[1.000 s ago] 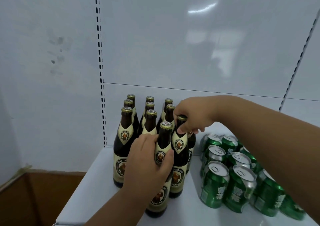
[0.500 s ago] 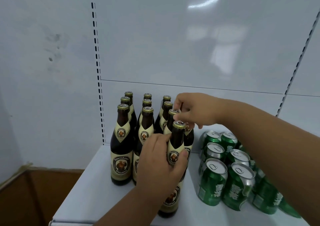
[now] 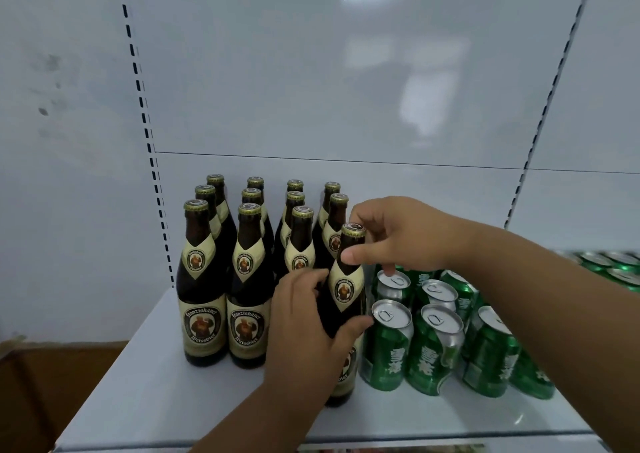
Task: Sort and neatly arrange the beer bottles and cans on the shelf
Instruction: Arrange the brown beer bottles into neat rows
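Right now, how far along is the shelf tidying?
Mostly done: the bottles stand in neat rows. Both the left hand and right hand hold the last bottle, placing it. The cans beside it look loosely grouped and may need straightening.

Dark brown bottles (image 3: pixel 204 279) wear cream labels; green cans (image 3: pixel 388 348) have silver tops.

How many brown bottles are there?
12 bottles, all on the shelf left of the cans: four columns of three running front to back. The front right one is held by both hands. None seems hidden.
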`<state>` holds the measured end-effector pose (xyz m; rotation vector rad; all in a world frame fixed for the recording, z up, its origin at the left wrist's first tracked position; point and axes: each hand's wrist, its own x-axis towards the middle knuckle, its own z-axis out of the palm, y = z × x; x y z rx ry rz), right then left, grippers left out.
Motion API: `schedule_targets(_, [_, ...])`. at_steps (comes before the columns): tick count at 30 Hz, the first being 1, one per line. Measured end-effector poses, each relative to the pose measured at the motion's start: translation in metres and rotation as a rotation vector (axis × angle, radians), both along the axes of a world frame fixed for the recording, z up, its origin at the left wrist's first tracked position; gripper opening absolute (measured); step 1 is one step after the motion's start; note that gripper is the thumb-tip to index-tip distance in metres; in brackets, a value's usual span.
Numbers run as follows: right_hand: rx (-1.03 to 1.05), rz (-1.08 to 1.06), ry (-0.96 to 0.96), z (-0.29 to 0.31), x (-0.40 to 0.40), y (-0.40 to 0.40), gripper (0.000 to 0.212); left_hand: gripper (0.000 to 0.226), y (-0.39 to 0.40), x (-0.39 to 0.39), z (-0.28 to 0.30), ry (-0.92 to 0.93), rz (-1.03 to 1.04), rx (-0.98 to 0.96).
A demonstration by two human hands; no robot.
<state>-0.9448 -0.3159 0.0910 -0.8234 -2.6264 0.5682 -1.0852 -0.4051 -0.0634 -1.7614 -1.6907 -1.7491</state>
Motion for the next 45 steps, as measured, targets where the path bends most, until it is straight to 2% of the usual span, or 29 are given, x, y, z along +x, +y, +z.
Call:
schedule_targets(3, [0.019,-0.026,-0.002,-0.005,0.0,0.007,0.025,0.055,-0.003,-0.003,-0.019,0.047,0.016,0.012])
schedule_targets(10, [0.063,-0.117,0.035,-0.013,-0.007,0.02,0.018,0.031,0.007,0.001,-0.023,0.179,0.095,-0.114])
schedule_targets(18, [0.143,-0.28,0.18,-0.056,-0.009,0.017,0.036,0.019,0.01,0.004,-0.019,0.165,0.18,-0.235])
schedule_targets(25, [0.221,-0.414,0.365,-0.079,-0.021,0.009,0.037,0.011,0.005,0.004,-0.012,0.123,0.169,-0.259])
schedule_targets(27, [0.163,-0.415,0.432,-0.086,-0.021,0.008,0.036,0.011,-0.004,-0.001,-0.013,0.091,0.167,-0.239])
schedule_targets(29, [0.028,-0.421,0.52,-0.094,-0.021,0.006,0.044,0.014,-0.015,-0.009,-0.013,0.055,0.196,-0.187])
schedule_targets(32, [-0.397,-0.453,0.817,-0.101,-0.029,0.001,0.065,0.019,-0.03,-0.032,-0.005,-0.002,0.275,0.034])
schedule_targets(34, [-0.634,-0.523,0.938,-0.104,-0.037,0.003,0.076,0.021,-0.035,-0.054,0.002,0.0,0.37,0.192])
schedule_targets(36, [-0.682,-0.573,0.964,-0.105,-0.044,0.003,0.077,0.031,-0.034,-0.074,0.005,-0.059,0.435,0.233])
schedule_targets(39, [-0.693,-0.606,0.981,-0.1,-0.053,0.003,0.074,0.043,-0.027,-0.098,0.003,-0.279,0.453,0.163])
schedule_targets(42, [-0.678,-0.618,0.947,-0.096,-0.058,0.009,0.07,0.052,-0.018,-0.119,0.0,-0.46,0.299,0.037])
schedule_targets(45, [-0.693,-0.601,0.918,-0.097,-0.059,0.013,0.067,0.052,-0.01,-0.138,-0.004,-0.476,0.12,-0.021])
